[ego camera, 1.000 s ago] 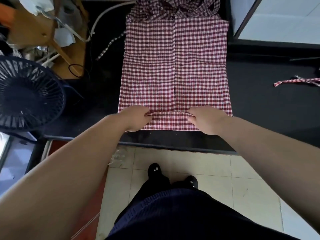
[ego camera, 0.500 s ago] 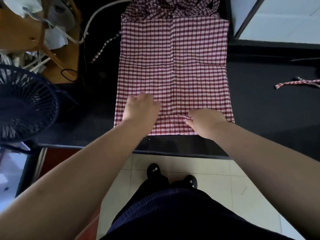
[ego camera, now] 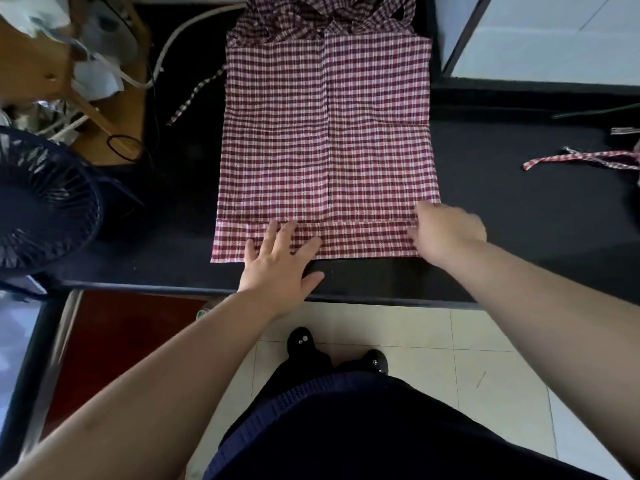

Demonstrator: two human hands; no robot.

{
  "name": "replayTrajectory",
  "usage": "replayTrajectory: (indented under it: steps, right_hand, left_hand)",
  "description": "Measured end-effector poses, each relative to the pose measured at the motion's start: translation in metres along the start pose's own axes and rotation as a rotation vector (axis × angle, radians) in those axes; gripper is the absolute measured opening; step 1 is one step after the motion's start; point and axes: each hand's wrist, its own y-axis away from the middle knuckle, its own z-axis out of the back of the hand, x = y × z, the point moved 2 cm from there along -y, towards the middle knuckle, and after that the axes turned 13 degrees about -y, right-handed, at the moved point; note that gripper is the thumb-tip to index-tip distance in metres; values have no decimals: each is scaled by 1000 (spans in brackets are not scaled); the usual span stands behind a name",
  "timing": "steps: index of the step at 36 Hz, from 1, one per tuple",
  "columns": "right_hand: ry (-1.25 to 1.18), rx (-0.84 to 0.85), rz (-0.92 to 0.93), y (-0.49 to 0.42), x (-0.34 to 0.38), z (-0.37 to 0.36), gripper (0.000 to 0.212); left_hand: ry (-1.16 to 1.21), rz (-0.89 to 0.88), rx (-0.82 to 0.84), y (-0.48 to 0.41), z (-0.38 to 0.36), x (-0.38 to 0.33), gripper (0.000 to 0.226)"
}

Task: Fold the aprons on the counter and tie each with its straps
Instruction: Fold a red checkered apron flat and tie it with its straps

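A red-and-white checked apron [ego camera: 325,140] lies flat on the black counter [ego camera: 502,216], folded lengthwise with a seam down its middle and its straps bunched at the far end. My left hand [ego camera: 277,261] lies flat with fingers spread on the apron's near hem. At the near right corner of the apron, my right hand [ego camera: 443,233] has its fingers curled at the hem; its fingertips are hidden, so a pinch cannot be confirmed. One loose strap [ego camera: 194,95] trails off the apron's left side.
A second checked strap [ego camera: 581,159] lies on the counter at the far right. A dark fan [ego camera: 45,199] stands at the left. Cables and a wooden stand [ego camera: 65,81] sit at the back left. The counter's front edge [ego camera: 363,299] runs just below my hands.
My right hand slid from the middle of the hem out to the right corner. My left hand opened flat and drew back toward the near hem.
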Motion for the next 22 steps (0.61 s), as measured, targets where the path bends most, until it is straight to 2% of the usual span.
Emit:
replayTrajectory:
  steps: [2, 4, 7, 10, 12, 14, 16, 22]
  right_hand:
    - [106, -148, 92, 7, 11, 1, 29]
    - [123, -215, 277, 15, 25, -2, 32]
    - [13, -55, 527, 17, 50, -16, 30]
    - [-13, 160, 453, 16, 63, -31, 51]
    - [55, 193, 415, 14, 62, -36, 68]
    - [77, 186, 399, 13, 54, -36, 75]
    - [45, 162, 385, 9, 49, -32, 72]
    - [30, 19, 436, 12, 58, -23, 48]
  left_hand:
    - [-20, -9, 16, 1, 1, 2, 59]
    - [-33, -24, 28, 0, 2, 3, 61]
    - [-45, -51, 29, 1, 2, 8, 64]
    - [-76, -102, 35, 3, -2, 15, 66]
    - [-65, -96, 34, 5, -6, 23, 68]
    - [-43, -34, 30, 7, -9, 32, 71]
    - [-15, 16, 24, 7, -10, 42, 74]
    - [-79, -7, -66, 2, 9, 49, 75]
